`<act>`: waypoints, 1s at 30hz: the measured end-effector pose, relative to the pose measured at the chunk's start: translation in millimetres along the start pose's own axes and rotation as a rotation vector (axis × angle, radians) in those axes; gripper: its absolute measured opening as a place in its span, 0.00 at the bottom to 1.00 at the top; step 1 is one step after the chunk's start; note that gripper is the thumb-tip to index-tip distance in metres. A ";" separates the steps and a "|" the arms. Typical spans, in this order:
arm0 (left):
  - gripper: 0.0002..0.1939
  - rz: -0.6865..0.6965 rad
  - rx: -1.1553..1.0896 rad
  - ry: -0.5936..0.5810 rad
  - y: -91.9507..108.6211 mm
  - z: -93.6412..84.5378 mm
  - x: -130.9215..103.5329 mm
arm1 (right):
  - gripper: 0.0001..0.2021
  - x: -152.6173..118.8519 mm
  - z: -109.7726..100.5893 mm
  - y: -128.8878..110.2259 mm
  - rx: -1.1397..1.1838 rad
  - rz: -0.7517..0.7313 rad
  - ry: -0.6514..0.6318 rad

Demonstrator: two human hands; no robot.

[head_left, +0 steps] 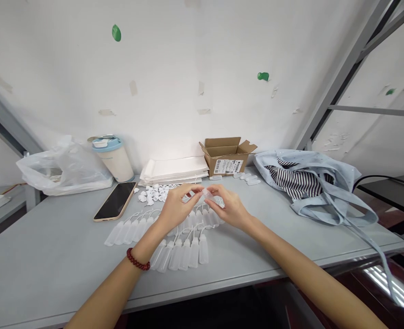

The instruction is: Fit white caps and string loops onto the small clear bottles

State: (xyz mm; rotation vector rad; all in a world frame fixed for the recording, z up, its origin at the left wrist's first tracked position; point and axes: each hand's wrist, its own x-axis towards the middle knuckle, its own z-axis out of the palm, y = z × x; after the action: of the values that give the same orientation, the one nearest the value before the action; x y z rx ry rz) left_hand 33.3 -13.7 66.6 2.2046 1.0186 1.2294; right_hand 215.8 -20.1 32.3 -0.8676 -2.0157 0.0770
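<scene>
A small translucent plastic bottle [207, 194] is held up over the table between my two hands. My right hand [232, 206] pinches it with thumb and fingers. At its left end the fingertips of my left hand [178, 206] are closed on it; whether a cap is between them is hidden. Below my hands lie rows of similar squeeze bottles [185, 255] with thin, bent white spout straps at their tops. More of them [130, 230] lie to the left, and others are partly covered by my hands. Loose white caps [153, 193] form a pile behind my left hand.
A phone [115, 201] lies left of the caps. Behind stand a lidded cup [115, 160], a plastic bag [65, 167], stacked white envelopes or sheets [174, 169] and an open cardboard box [225, 160]. Several loose bottles [250, 178] lie beside the box. A light-blue bag [339, 201] lies right.
</scene>
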 end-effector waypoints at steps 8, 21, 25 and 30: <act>0.09 0.055 0.019 0.001 0.0 0.3 -1.7 | 0.12 0.8 -0.7 -2.6 0.022 0.014 -0.017; 0.16 0.429 0.297 -0.067 -3.3 3.3 -3.1 | 0.13 7.1 -3.6 -10.5 0.410 0.559 -0.040; 0.18 0.441 0.323 -0.098 -4.9 5.5 -3.3 | 0.14 7.8 -4.7 -10.8 0.501 0.651 -0.038; 0.21 0.463 0.349 -0.115 -5.4 4.2 -2.8 | 0.15 9.0 -4.9 -10.6 0.592 0.676 -0.033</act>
State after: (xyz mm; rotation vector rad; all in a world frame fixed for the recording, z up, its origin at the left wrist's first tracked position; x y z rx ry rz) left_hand 33.7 -12.4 59.4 2.8652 0.7418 1.1507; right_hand 210.7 -24.0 45.7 -1.1016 -1.5060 1.0121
